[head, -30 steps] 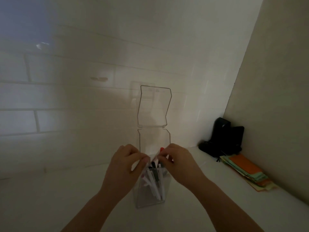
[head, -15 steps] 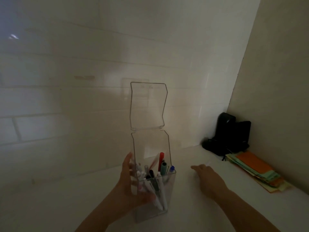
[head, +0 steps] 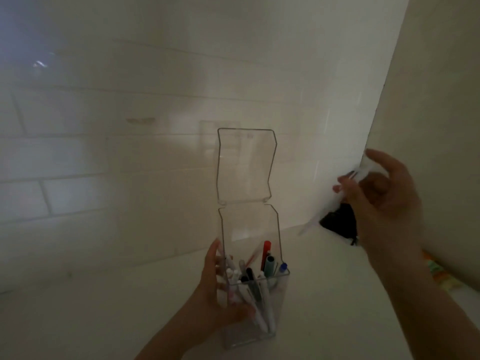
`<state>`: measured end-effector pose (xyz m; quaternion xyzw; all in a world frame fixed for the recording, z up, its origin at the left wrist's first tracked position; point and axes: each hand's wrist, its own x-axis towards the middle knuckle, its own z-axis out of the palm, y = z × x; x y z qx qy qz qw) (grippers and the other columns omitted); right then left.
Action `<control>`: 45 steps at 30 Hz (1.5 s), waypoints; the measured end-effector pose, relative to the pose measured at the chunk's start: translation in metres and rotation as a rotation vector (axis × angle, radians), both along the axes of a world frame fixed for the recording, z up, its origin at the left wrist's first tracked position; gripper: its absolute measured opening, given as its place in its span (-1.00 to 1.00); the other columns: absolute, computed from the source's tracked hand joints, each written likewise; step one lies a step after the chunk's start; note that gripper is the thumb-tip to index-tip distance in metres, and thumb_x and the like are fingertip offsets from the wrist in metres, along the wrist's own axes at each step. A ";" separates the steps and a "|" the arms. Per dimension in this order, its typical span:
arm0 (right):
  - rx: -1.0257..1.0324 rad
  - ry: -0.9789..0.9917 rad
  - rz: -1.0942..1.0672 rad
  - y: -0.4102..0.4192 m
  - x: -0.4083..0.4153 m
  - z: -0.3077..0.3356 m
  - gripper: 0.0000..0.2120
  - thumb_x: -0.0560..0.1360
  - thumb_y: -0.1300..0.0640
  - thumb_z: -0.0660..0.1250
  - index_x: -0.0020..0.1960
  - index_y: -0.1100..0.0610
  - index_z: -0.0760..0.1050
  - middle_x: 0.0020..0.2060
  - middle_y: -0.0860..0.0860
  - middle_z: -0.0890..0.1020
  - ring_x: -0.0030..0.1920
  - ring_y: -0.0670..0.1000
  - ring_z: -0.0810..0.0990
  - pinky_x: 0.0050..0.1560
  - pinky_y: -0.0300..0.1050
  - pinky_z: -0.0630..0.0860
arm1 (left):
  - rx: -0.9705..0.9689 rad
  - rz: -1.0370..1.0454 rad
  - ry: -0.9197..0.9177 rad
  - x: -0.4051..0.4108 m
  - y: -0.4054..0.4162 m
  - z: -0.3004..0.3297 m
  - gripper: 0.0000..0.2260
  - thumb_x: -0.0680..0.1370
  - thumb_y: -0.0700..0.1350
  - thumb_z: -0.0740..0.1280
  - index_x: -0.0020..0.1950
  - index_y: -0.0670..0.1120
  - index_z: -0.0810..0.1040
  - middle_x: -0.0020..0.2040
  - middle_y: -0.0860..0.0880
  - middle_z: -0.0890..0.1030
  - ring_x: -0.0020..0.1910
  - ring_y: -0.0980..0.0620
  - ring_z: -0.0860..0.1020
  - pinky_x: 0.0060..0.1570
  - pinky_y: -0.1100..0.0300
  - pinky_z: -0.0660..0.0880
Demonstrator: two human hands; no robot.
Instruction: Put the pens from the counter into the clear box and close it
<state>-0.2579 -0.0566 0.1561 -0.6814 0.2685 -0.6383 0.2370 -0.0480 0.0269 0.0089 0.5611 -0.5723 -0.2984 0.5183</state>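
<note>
A tall clear box [head: 270, 313] stands on the white counter, low in the middle of the head view. Its hinged lid [head: 245, 165] is swung straight up and open. Several pens [head: 259, 279] stand inside, among them a red one, a teal one and a blue-capped one. My left hand [head: 218, 302] grips the box's left side. My right hand [head: 384, 201] is raised to the right of the box and holds a blurred white pen [head: 324, 211] that slants down toward the left.
A black object [head: 339, 220] sits in the back right corner, partly behind my right hand. Coloured papers [head: 439, 271] lie by the beige side wall [head: 441, 126]. A white tiled wall [head: 130, 152] runs behind the counter [head: 78, 320].
Both hands were at the box's rim. My right hand then went down to the counter on the right and has come up holding a white pen. My left hand moved to the box's side.
</note>
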 end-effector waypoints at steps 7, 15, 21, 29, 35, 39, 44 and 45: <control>-0.038 0.524 0.151 0.048 0.049 -0.029 -0.72 0.48 0.15 0.27 -0.06 -0.26 0.36 -0.21 -0.20 0.57 -0.11 -0.25 0.59 -0.11 -0.52 0.49 | -0.008 -0.093 0.053 0.002 0.006 0.002 0.07 0.20 -0.08 0.58 0.33 0.32 -0.19 0.37 0.06 0.20 0.15 0.11 0.42 -0.05 0.36 0.53; 0.003 0.669 0.104 0.029 0.055 -0.039 -0.81 0.49 0.18 0.28 0.09 0.07 0.56 -0.04 -0.04 0.61 -0.16 -0.21 0.51 -0.15 -0.58 0.41 | 0.052 -0.160 -0.054 0.013 0.007 0.013 0.06 0.21 -0.03 0.57 0.32 0.31 -0.23 0.25 0.28 0.19 0.17 0.28 0.37 -0.07 0.53 0.44; 0.199 0.331 0.103 0.005 0.063 0.001 -0.66 0.53 0.12 0.22 0.29 0.01 0.33 0.12 -0.04 0.47 -0.01 -0.17 0.48 -0.11 -0.43 0.38 | 0.018 -0.064 -0.075 0.017 0.008 0.055 0.11 0.21 0.15 0.51 0.43 0.14 -0.30 0.52 0.13 -0.11 0.44 0.19 -0.01 0.44 0.10 0.10; 0.445 0.132 0.321 0.009 0.075 0.017 -0.53 0.53 -0.17 0.09 0.41 -0.13 0.16 0.44 -0.08 0.30 0.41 -0.06 0.27 0.48 0.09 0.14 | -0.311 0.143 0.138 0.002 -0.015 0.141 -0.52 0.60 0.07 -0.01 0.46 0.04 -0.09 0.50 0.08 0.07 0.47 0.14 0.03 0.39 0.20 0.07; 0.371 0.126 0.290 0.060 0.032 -0.027 -0.70 0.50 -0.26 -0.04 0.19 -0.42 0.29 0.18 -0.40 0.44 0.24 -0.25 0.37 0.25 -0.19 0.21 | -0.550 0.284 -0.118 -0.029 0.040 0.091 -0.51 0.51 0.12 -0.02 0.38 -0.05 0.28 0.19 0.14 0.42 0.17 0.45 0.35 0.11 0.61 0.25; 0.447 0.107 0.299 0.072 0.024 -0.065 -0.74 0.47 -0.29 -0.04 0.07 -0.43 0.36 0.00 -0.51 0.48 0.05 -0.47 0.38 0.03 -0.43 0.25 | -0.525 0.349 -0.027 -0.044 0.051 0.050 -0.59 0.49 0.09 0.03 0.27 0.00 0.38 0.15 0.22 0.43 0.10 0.49 0.39 0.03 0.67 0.25; 0.519 0.070 0.304 0.076 0.022 -0.086 -0.75 0.50 -0.18 0.01 0.05 -0.34 0.42 -0.09 -0.50 0.55 0.00 -0.48 0.42 -0.03 -0.48 0.29 | -0.416 0.396 -0.035 -0.046 0.055 0.029 -0.67 0.50 0.14 0.06 0.24 0.17 0.34 0.22 0.27 0.42 0.16 0.52 0.35 0.03 0.70 0.22; 0.504 0.091 0.299 0.078 0.023 -0.087 -0.76 0.54 -0.12 0.01 0.06 -0.33 0.41 -0.06 -0.49 0.53 -0.01 -0.51 0.43 -0.06 -0.53 0.34 | -0.392 0.404 -0.040 -0.047 0.054 0.029 -0.72 0.53 0.12 0.08 0.23 0.19 0.33 0.21 0.27 0.41 0.14 0.56 0.34 -0.01 0.71 0.22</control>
